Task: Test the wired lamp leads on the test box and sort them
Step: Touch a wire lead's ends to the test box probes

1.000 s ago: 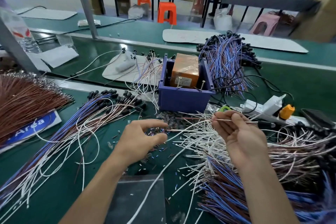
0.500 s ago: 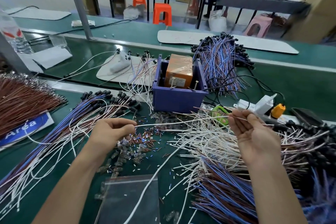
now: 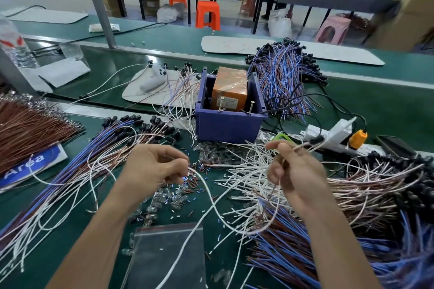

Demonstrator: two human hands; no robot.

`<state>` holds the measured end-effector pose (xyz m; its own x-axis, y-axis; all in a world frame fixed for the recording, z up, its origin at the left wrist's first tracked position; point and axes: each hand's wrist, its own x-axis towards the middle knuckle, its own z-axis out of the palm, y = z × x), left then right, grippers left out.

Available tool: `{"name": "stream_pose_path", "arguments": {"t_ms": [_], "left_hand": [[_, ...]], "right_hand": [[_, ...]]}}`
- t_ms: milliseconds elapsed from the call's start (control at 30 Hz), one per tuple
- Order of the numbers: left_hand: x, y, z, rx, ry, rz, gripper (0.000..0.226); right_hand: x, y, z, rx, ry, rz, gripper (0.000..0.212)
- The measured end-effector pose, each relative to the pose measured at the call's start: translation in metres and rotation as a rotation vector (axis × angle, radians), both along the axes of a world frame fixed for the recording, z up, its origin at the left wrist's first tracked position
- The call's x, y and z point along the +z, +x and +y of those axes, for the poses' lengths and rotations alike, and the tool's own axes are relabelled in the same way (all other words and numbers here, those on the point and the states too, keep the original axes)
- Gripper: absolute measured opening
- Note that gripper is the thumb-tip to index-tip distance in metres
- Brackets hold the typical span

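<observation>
My left hand [image 3: 153, 166] pinches one end of a white lead [image 3: 212, 205] above a scatter of small glass lamps [image 3: 164, 197] and coloured sleeve bits. The lead sags in a loop between my hands. My right hand [image 3: 297, 175] grips a thin lead, one end sticking out up and to the right, the rest hanging from the fist into the loop. The purple test box [image 3: 229, 122] with an orange block inside and two bare metal pins on its front rim stands behind my hands. Sorted blue and brown leads [image 3: 58, 169] lie at left.
A loose white lead pile [image 3: 249, 171] and pink-brown leads [image 3: 366, 185] lie right of centre, blue-brown ones [image 3: 293, 251] below. Another bundle [image 3: 281, 77] sits behind the box. A power strip [image 3: 333, 134] lies at right, a clear zip bag [image 3: 169, 253] near the front edge, brown wires [image 3: 28, 124] far left.
My hands have moved apart and lower. The lead that was stretched nearly straight between them now hangs in a slack loop. The left hand has dropped toward the lamps.
</observation>
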<state>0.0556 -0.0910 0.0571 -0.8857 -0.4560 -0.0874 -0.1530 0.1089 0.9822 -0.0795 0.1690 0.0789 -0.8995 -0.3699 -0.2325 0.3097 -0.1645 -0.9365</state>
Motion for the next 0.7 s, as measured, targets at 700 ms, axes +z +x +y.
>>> {"name": "stream_pose_path", "arguments": {"t_ms": [700], "left_hand": [[0.009,-0.028,0.045,-0.019,-0.094,0.022,0.015]], "right_hand": [[0.0,0.005,-0.052,0.077,0.138,0.083,0.029]]}}
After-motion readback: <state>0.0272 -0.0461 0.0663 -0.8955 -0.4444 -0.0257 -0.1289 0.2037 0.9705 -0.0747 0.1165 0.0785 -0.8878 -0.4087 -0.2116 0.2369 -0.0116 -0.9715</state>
